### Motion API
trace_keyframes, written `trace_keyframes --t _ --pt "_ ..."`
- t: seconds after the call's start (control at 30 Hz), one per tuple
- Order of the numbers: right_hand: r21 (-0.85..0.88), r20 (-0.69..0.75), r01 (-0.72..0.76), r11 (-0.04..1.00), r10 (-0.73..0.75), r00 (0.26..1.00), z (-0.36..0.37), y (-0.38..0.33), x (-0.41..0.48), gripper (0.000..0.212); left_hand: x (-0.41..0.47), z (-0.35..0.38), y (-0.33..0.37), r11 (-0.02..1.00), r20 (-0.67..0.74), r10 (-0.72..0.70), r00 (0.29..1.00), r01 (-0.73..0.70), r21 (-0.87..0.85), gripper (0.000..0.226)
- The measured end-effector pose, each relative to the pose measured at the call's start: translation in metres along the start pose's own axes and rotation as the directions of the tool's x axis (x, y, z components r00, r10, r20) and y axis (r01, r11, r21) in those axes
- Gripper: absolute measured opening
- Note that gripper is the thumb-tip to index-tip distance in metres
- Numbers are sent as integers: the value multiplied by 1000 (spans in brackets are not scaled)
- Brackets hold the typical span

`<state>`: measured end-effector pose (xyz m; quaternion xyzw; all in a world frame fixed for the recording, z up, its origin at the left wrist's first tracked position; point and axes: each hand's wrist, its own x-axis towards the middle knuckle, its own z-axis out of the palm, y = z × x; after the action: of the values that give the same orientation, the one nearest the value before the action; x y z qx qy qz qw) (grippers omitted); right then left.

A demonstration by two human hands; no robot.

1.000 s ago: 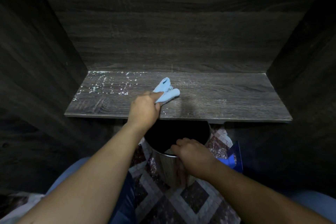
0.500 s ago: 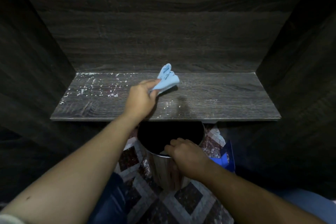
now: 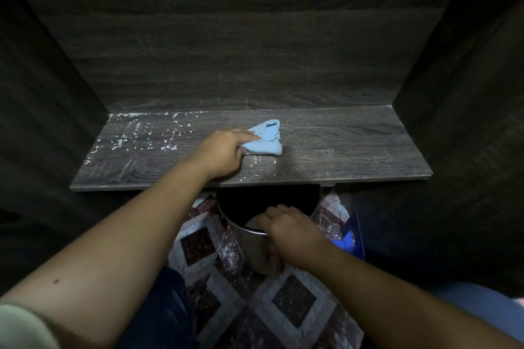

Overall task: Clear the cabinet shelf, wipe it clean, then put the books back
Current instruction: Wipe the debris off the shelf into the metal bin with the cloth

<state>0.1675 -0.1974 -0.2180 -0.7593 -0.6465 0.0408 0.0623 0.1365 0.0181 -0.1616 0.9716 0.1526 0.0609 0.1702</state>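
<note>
Wiping step: left hand (image 3: 224,151) grips cloth (image 3: 265,139); right hand (image 3: 286,228) grasps bin (image 3: 255,246) rim. Next: sweep crumbs (image 3: 141,136) far-left into bin.

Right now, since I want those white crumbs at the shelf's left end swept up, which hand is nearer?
Left. The left hand, gripping the blue cloth, is over the shelf just right of the crumbs; the right hand grips the bin below the shelf.

Left hand (image 3: 224,151) holds blue cloth (image 3: 265,140) on shelf (image 3: 340,147); right hand (image 3: 289,228) grips bin (image 3: 255,246).
</note>
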Motion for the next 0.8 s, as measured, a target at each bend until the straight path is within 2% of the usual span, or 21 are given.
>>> trace_keyframes --t 0.1,0.23,0.37,0.53,0.7,0.8 --pt "-31 -13 34 999 -34 999 1 -1 -6 30 -12 1 5 1000 11 11 1000 -11 -19 45" --pt "-41 -38 56 998 -57 998 2 -9 -13 13 -27 1 16 999 6 7 1000 -7 -33 46" --pt "-75 39 70 995 -67 997 4 -16 -18 33 -40 -1 25 1000 48 -11 999 12 -28 47" --pt "-90 87 46 995 -39 995 -1 -24 -27 39 -58 -2 33 998 74 -37 997 41 -52 46" --pt "-94 78 50 994 -43 996 -11 -26 -36 41 -82 0 40 983 102 -74 992 90 -159 42" --pt "-131 63 71 989 -63 996 -12 -25 -38 39 -100 0 39 961 81 -39 996 59 -270 44"
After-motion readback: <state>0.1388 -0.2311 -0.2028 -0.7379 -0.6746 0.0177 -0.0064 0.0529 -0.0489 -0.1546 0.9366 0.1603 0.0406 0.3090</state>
